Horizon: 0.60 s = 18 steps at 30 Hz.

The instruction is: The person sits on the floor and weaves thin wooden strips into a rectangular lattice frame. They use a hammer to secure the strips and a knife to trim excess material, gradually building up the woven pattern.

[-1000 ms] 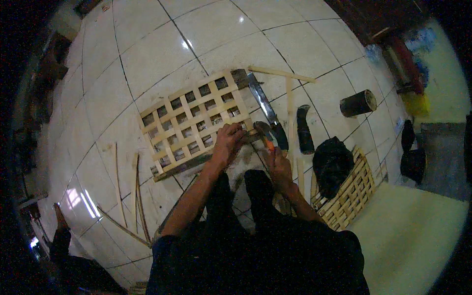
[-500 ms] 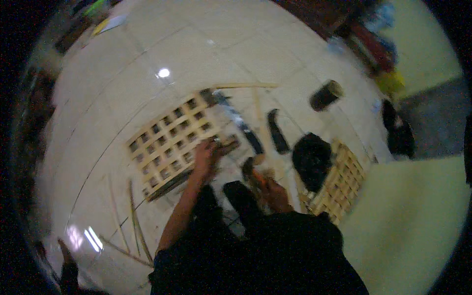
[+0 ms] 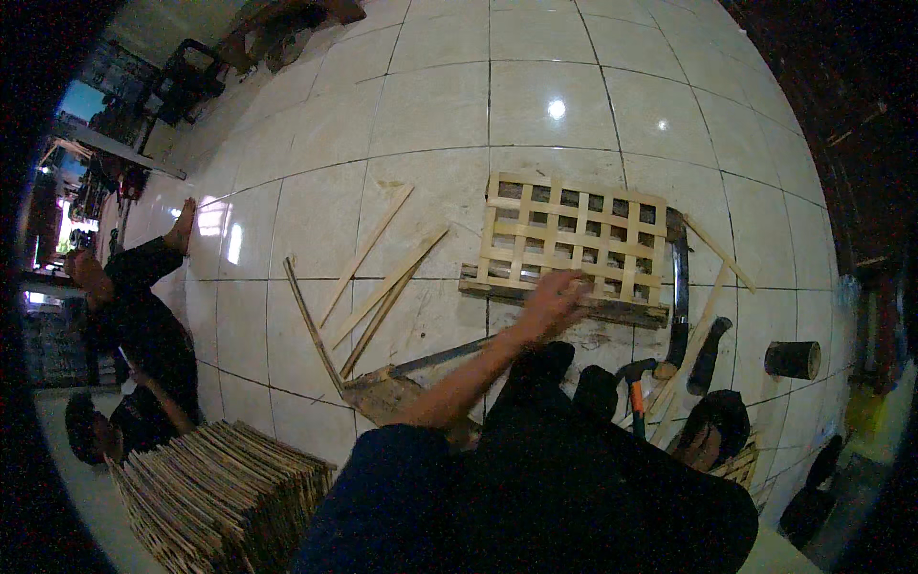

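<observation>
A lattice panel of pale woven strips lies on the floor in front of me, with a dark wooden bar along its near edge. My left hand is over that near edge, its fingers blurred. Down at the right, my right hand shows partly beside a black bag-like thing; its fingers are hidden. A hammer with an orange and dark handle stands apart from that hand, near my knee. Right of the panel lies a long blade with a black handle.
Loose strips lie left of the panel, near a flat wooden piece. A tall stack of slatted pieces stands lower left, beside another person. At right are a dark sheath-like thing and a short wooden cylinder.
My view has swung left, bringing the other person and the stack into sight. My right hand has let go of the hammer and moved right. My left hand remains at the panel's near side.
</observation>
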{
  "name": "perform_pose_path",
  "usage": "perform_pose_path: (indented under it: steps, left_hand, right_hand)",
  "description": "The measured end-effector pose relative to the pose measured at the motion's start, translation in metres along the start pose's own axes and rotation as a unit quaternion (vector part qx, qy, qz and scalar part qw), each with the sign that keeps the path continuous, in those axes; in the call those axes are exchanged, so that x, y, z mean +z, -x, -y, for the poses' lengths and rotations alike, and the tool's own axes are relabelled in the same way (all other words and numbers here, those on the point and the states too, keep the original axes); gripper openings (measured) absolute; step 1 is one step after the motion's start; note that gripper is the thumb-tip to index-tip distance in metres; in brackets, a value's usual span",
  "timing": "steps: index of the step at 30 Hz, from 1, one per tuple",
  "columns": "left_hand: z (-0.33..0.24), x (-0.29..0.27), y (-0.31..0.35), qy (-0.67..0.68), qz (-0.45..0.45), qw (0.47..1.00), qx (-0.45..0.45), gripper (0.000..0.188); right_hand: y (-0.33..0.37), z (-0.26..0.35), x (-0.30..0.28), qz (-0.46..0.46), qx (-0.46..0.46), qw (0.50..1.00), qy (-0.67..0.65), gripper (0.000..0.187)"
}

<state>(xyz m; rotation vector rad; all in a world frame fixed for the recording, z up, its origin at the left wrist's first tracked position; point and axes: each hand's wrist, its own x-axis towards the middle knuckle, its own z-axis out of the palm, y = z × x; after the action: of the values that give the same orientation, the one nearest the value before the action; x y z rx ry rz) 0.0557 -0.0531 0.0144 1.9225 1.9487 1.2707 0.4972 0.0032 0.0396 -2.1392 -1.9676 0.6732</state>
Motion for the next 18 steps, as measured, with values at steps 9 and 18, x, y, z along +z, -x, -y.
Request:
perform_pose_path:
  steps: [9, 18]
  left_hand:
    - [0.087, -0.148, 0.079, -0.051, 0.056, 0.994, -0.077, 0.048]
    - [0.092, -0.147, 0.084, -0.038, 0.078, 0.989, -0.123, 0.039]
  right_hand:
    - [-0.03, 0.102, 0.013, -0.074, -0.412, 0.903, 0.1, 0.022]
    - [-0.01, 0.329, 0.136, 0.13, -0.643, 0.755, -0.015, 0.04]
